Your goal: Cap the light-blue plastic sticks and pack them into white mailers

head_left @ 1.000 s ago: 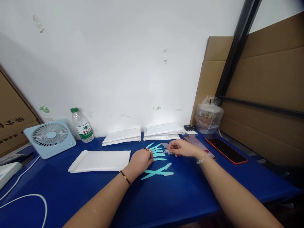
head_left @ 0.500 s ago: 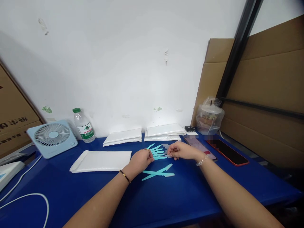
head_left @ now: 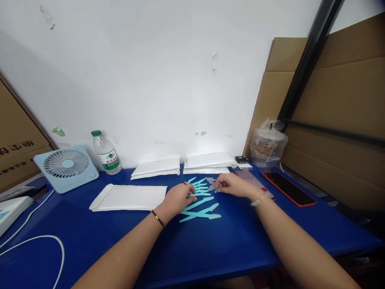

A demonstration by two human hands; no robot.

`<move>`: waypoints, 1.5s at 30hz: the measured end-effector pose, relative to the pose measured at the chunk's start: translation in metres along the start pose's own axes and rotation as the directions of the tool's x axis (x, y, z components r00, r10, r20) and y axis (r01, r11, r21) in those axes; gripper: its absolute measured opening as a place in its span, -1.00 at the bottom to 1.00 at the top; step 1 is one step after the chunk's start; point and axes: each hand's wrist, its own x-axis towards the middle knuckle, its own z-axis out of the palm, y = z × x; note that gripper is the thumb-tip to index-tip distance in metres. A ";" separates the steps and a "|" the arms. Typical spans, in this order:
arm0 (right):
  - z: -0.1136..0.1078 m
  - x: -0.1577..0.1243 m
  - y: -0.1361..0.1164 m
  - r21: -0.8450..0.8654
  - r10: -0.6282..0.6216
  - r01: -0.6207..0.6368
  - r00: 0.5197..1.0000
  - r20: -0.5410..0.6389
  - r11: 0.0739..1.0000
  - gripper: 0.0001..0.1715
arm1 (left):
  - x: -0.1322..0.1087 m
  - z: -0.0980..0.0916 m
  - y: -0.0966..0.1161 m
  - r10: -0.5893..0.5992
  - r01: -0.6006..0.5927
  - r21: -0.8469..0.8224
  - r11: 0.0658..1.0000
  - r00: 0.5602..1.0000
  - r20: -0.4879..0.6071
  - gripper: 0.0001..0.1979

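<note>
My left hand is over the left side of a fan of teal eyebrow razors, thumb and forefinger apart. Just below the thumb lies one razor, its handle partly hidden by the hand. Nearer to me, two more teal razors cross each other on the blue table. On the fan's right side, my right hand has its fingertips pinched on a small clear plastic cover. Several similar clear covers lie beside it.
A white padded packet lies left of my hands. More white packets are stacked along the wall. A fan and water bottle stand left. Phones and a bagged cup are at right.
A razor near my left fingers has come away from the fan toward the crossed pair, and the left thumb and forefinger have parted. My right hand stays by the clear covers. The view has tilted slightly.
</note>
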 end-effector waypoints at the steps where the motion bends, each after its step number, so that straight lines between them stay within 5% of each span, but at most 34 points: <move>1: -0.001 0.000 0.003 -0.080 0.000 -0.003 0.999 -0.041 0.997 -0.80 | 0.001 0.000 -0.001 0.008 -0.006 0.057 0.998 0.999 -0.032 -0.82; 10: 0.001 0.004 0.000 -0.180 -0.027 0.031 0.999 0.025 0.983 -0.89 | 0.005 0.003 -0.006 0.002 0.003 0.147 0.989 0.999 -0.036 -0.88; 17: 0.007 0.006 0.006 0.029 0.000 -0.003 0.995 0.096 1.000 -0.83 | 0.004 0.004 -0.007 -0.038 0.042 0.092 0.995 0.998 -0.043 -0.88; 22: 0.012 0.008 0.005 0.110 -0.004 -0.005 0.997 0.079 0.994 -0.82 | 0.004 0.004 -0.006 -0.045 0.047 0.074 0.996 0.999 -0.026 -0.89; 39: 0.025 0.011 -0.011 0.008 -0.106 0.106 0.994 0.040 0.994 -0.84 | 0.004 0.005 -0.006 -0.039 0.040 -0.010 0.999 0.997 0.060 -0.87; 45: 0.015 0.012 0.003 -0.129 -0.110 0.090 0.981 -0.161 0.988 -0.85 | 0.005 -0.001 -0.007 -0.006 0.011 0.091 0.996 0.998 -0.060 -0.82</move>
